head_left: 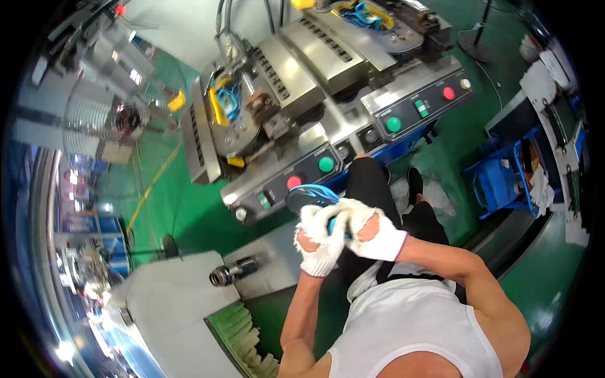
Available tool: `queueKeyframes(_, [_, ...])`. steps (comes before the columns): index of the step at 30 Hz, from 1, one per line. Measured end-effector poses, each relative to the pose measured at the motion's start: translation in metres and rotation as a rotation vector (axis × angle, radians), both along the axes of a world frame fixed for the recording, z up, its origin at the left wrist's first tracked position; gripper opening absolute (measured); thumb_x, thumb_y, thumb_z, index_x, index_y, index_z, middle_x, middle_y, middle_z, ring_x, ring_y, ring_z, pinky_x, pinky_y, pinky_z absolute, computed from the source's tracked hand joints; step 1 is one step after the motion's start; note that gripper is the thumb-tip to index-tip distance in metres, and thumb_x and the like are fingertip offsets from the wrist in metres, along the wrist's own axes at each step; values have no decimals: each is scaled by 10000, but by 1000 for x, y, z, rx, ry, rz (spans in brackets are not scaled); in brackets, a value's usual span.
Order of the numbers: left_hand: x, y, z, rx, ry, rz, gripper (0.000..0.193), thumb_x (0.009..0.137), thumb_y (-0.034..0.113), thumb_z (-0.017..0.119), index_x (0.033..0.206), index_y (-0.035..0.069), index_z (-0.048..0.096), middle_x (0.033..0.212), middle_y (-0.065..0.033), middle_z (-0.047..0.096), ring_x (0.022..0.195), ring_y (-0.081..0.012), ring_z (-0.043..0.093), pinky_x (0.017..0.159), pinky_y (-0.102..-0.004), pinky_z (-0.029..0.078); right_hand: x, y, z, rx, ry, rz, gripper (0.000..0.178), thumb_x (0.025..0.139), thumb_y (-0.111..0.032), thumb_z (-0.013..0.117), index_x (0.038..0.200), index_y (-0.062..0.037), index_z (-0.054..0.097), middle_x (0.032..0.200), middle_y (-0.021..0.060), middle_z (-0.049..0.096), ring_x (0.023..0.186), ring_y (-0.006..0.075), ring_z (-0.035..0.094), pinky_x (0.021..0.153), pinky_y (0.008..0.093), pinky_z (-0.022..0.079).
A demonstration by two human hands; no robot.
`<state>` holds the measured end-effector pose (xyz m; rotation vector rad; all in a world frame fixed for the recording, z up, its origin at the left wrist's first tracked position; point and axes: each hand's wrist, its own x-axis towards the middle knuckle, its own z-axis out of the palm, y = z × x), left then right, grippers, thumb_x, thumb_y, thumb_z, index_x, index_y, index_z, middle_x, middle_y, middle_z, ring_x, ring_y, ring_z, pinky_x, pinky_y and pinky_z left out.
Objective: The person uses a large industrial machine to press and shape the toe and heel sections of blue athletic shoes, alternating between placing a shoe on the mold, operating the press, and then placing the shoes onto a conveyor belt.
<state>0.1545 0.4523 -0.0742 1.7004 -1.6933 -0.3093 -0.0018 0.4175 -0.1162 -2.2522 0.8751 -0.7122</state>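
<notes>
I hold a flat, dark, oval piece with a blue edge (311, 196) in front of my body, near the machine's control panel. My left hand (319, 242), in a worn white knit glove, is closed at its lower end. Beside it, my right hand (373, 232), gloved the same way, has its fingers bent against the same end. The two hands touch, and a bit of blue shows between them. Gloved fingers cover the lower part of the piece, so I cannot tell its exact kind.
Ahead stands a metal machine with a left panel (287, 179) and a right panel (421, 104), each with red and green buttons. Blue and yellow parts (227, 104) sit in its fixtures. A black cylinder (233, 271) lies on a grey surface. Blue chair (498, 179) at right; fan (101, 120) at left.
</notes>
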Motion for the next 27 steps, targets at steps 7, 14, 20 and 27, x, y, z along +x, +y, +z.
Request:
queueKeyframes(7, [-102,-137,73,-267,-33,-625,543,795,113,867,1297,38,675,1256,-189,659,1082,-387,673,934,-480,552,-165,-41,13,880,-218,-506,764,783,-353,864,1404,0,593,1055,122,729,946,252,712,981,360,520])
queueKeyframes(14, [-116,-365,60,-165,-116,-338,472,983,177,724,1412,26,594,1327,-176,625,1154,-274,677,1018,-403,551,-238,9,-79,1157,-1276,-666,855,824,-292,837,1506,68,466,1389,91,623,1187,179,625,1020,372,538])
queueKeyframes(20, [-135,-561,24,-44,-252,-184,712,948,450,748,1490,17,590,1446,-231,644,1309,-341,633,1119,-432,482,-254,-21,-101,1153,-1416,-927,964,839,-364,887,1581,1,391,1470,85,600,1241,210,642,1060,418,550])
queueKeyframes(27, [-164,-641,-27,-60,-174,-150,316,1051,268,578,1300,132,719,1211,-163,752,1101,-288,729,979,-384,546,-276,12,-159,1186,-1251,-1237,613,831,-272,838,1285,-31,503,1038,-46,487,865,58,450,804,265,464])
